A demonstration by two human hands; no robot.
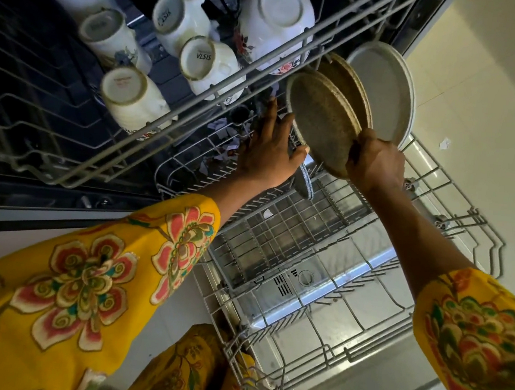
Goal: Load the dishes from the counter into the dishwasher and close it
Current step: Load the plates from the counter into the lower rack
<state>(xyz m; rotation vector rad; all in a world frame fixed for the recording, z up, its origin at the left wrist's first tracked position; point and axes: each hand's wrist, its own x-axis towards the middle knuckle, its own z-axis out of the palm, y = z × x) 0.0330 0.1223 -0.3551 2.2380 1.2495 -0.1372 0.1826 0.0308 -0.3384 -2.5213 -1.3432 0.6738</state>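
Observation:
My right hand (374, 160) grips the lower rim of a brown speckled plate (320, 122), holding it on edge over the lower dishwasher rack (319, 295). Behind it stand a second brown plate (353, 81) and a white plate (383, 87), both on edge in the rack. My left hand (269, 145) reaches into the rack beside the plate, fingers spread, thumb touching the plate's rim. Below the left hand a grey patterned dish edge (304, 183) pokes up from the rack.
The upper rack (169, 117) is pulled out and holds several upturned white mugs (132, 98) and a flowered white bowl (275, 17). The open dishwasher door (354, 389) lies below the lower rack. Pale tiled floor (486, 91) is at right.

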